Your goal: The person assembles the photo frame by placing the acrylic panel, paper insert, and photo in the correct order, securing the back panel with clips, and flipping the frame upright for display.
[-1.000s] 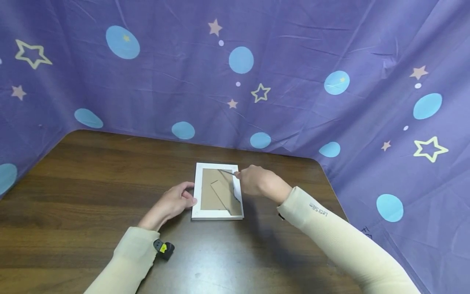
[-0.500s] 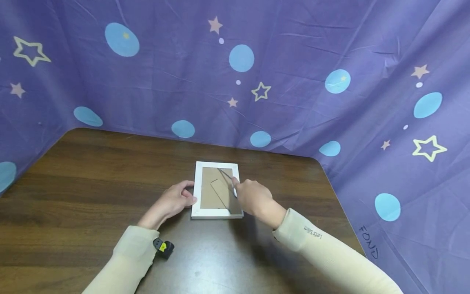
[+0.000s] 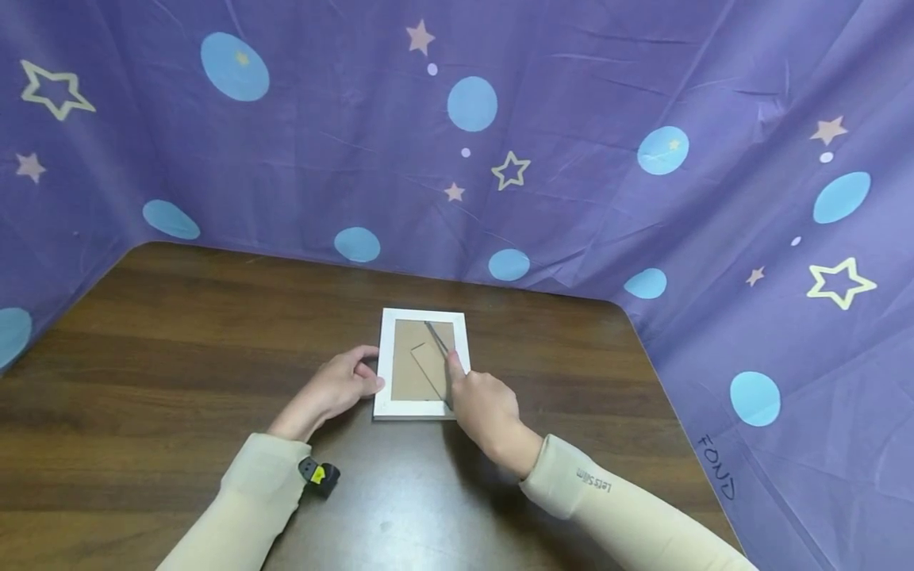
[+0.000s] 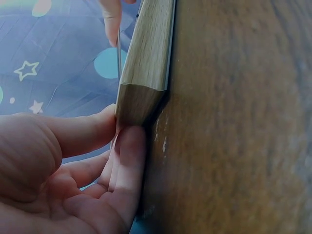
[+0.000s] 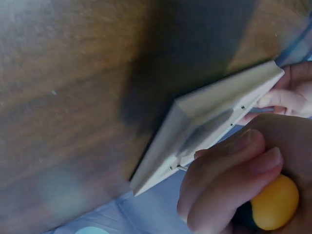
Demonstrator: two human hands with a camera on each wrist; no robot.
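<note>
A white picture frame (image 3: pixel 386 349) lies on the table with its brown backing board (image 3: pixel 408 377) face up. An angled stand outline shows on the board. My left hand (image 3: pixel 339 387) pinches the frame's left edge; in the left wrist view the thumb (image 4: pixel 92 129) is on the top face and a finger (image 4: pixel 130 146) is under the side. My right hand (image 3: pixel 489 408) grips a screwdriver by its yellow and black handle (image 5: pixel 275 202), index finger stretched along it. Its thin shaft (image 3: pixel 437 335) slants across the board, tip near the inner top edge.
Dark wooden table (image 3: pixel 214 341) surrounds the frame. A purple curtain (image 3: pixel 300 143) with stars and blue ovals stands behind and beside it. Small dark metal tabs (image 5: pixel 242 107) sit along the frame's inner edge in the right wrist view.
My right hand has swung down and nearer along the frame's right side, turning the screwdriver steeper while its tip stays near the top edge. My left hand keeps its hold.
</note>
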